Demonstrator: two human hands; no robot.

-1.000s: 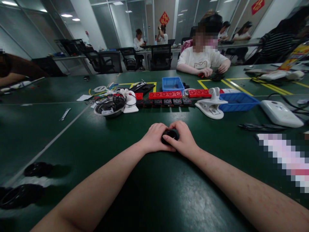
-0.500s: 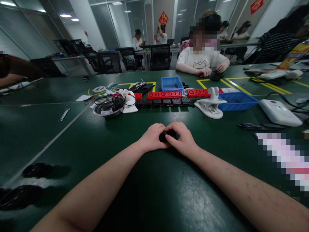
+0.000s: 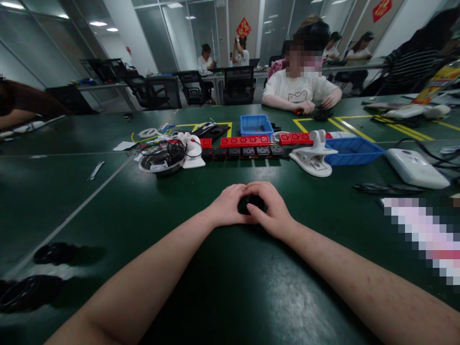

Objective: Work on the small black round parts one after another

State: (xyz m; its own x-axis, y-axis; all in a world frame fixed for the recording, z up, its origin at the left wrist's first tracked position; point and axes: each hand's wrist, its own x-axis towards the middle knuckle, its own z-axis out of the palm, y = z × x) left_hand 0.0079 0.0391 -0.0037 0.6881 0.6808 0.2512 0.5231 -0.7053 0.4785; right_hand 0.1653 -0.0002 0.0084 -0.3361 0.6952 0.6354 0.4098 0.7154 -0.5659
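A round black object (image 3: pixel 244 205) rests low over the green table (image 3: pixel 230 278), between my two hands. My left hand (image 3: pixel 230 206) wraps round its left side, with the fingers curled behind it. My right hand (image 3: pixel 270 207) closes round the right side, its thumb lying across the front of the object. The fingertips of both hands meet at the far edge. Much of the object is hidden by the fingers.
Beyond my hands are a metal bowl (image 3: pixel 163 165), red power strips (image 3: pixel 244 141), a white clip stand (image 3: pixel 314 158) and a blue bin (image 3: pixel 354 152). A wrench (image 3: pixel 96 170) and black round parts (image 3: pixel 55 252) lie left. A person (image 3: pixel 300 91) sits opposite.
My right hand has shifted slightly on the black object, its thumb a little lower. More of the object's dark top shows between my hands.
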